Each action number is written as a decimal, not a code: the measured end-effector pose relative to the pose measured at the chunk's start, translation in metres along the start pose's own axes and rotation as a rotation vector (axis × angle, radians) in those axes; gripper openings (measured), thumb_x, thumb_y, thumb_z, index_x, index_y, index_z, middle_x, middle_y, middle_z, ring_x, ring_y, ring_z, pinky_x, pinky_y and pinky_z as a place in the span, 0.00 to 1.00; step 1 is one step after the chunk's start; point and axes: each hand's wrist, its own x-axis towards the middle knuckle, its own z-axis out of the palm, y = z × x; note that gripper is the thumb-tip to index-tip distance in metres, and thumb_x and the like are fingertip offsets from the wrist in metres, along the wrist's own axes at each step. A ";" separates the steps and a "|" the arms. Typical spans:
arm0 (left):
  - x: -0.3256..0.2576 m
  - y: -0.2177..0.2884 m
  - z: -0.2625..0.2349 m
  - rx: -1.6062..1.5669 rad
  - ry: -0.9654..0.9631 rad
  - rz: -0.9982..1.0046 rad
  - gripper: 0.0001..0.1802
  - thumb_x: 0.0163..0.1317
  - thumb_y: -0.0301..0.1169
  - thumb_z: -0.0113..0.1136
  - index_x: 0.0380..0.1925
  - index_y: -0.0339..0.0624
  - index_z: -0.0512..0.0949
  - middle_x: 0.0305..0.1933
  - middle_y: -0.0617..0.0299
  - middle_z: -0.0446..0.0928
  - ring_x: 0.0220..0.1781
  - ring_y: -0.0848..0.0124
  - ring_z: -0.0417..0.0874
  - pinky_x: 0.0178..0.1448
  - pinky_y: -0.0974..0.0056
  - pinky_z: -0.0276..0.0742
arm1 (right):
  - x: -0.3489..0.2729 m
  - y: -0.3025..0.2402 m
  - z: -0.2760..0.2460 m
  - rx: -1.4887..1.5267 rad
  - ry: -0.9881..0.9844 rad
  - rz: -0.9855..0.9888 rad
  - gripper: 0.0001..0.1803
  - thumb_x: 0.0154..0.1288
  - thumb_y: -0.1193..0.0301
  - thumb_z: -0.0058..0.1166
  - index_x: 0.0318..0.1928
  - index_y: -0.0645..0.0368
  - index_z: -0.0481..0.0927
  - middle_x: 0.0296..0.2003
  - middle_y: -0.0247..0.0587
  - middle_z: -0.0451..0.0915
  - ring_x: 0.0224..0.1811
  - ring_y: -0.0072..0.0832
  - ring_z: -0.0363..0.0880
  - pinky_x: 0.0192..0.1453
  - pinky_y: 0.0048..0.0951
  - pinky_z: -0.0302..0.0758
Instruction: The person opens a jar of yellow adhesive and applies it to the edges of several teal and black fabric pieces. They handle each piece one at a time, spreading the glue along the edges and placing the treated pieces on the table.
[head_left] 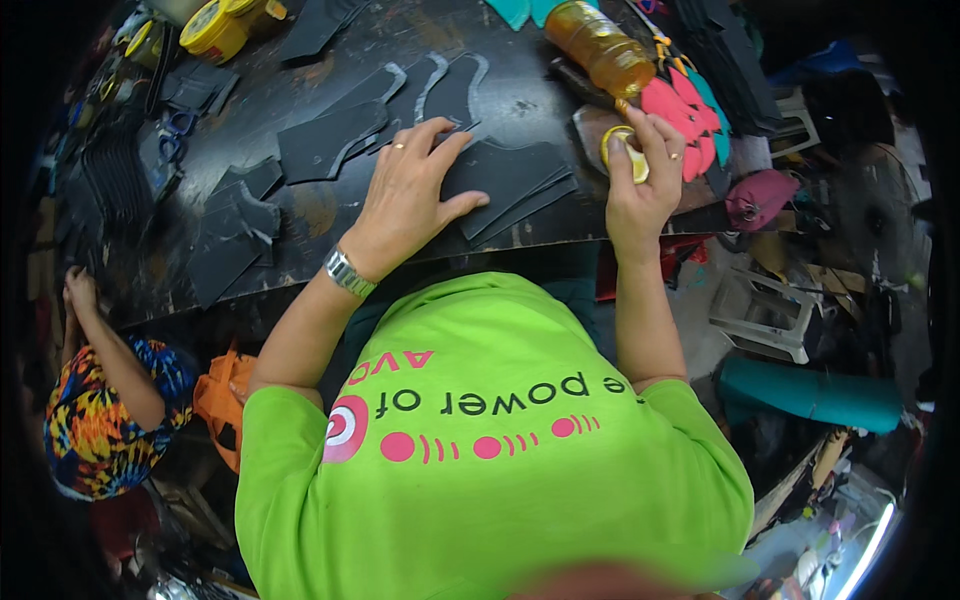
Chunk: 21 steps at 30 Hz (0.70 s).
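Observation:
My left hand (410, 195) lies with spread fingers over cut black flat pieces on the dark table. Its fingertips reach a curved piece with a pale edge strip (452, 90), and its thumb rests beside a stack of black pieces (515, 180). Closed fingers and thumb of my right hand (645, 190) grip a small round yellow thing with a pale inside (639, 162); its exact kind is unclear. Just beyond those fingers is an amber plastic bottle (600, 50), tilted or lying. Under the right hand sits a brownish board or slab (592, 128), partly hidden.
More black cut pieces (225, 250) lie to the left, near blue-handled scissors (172, 135). Yellow tubs (213, 32) stand at the far left. Red leaf-shaped pieces (680, 115) lie right of the bottle. Another person (125, 400) is at the left; a grey plastic stool (765, 312) stands at right.

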 end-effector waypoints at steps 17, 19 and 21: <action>-0.019 0.014 0.006 -0.059 -0.017 0.121 0.24 0.60 0.31 0.69 0.57 0.38 0.78 0.50 0.47 0.82 0.49 0.50 0.85 0.53 0.53 0.83 | 0.039 0.054 -0.005 -0.589 -0.296 0.093 0.21 0.58 0.69 0.57 0.53 0.45 0.88 0.45 0.43 0.79 0.49 0.44 0.74 0.55 0.47 0.71; -0.020 0.015 0.005 -0.073 -0.045 0.117 0.22 0.61 0.27 0.65 0.57 0.38 0.78 0.49 0.47 0.82 0.44 0.50 0.86 0.48 0.55 0.85 | 0.041 0.046 -0.007 -0.540 -0.294 0.072 0.20 0.58 0.70 0.57 0.52 0.46 0.89 0.43 0.43 0.79 0.47 0.42 0.75 0.53 0.45 0.72; -0.020 0.015 0.003 -0.081 -0.080 0.091 0.21 0.63 0.24 0.62 0.58 0.39 0.77 0.49 0.48 0.83 0.41 0.51 0.87 0.44 0.58 0.85 | 0.042 0.032 -0.013 -0.529 -0.329 0.108 0.19 0.59 0.72 0.57 0.51 0.47 0.90 0.40 0.42 0.78 0.43 0.37 0.76 0.50 0.41 0.74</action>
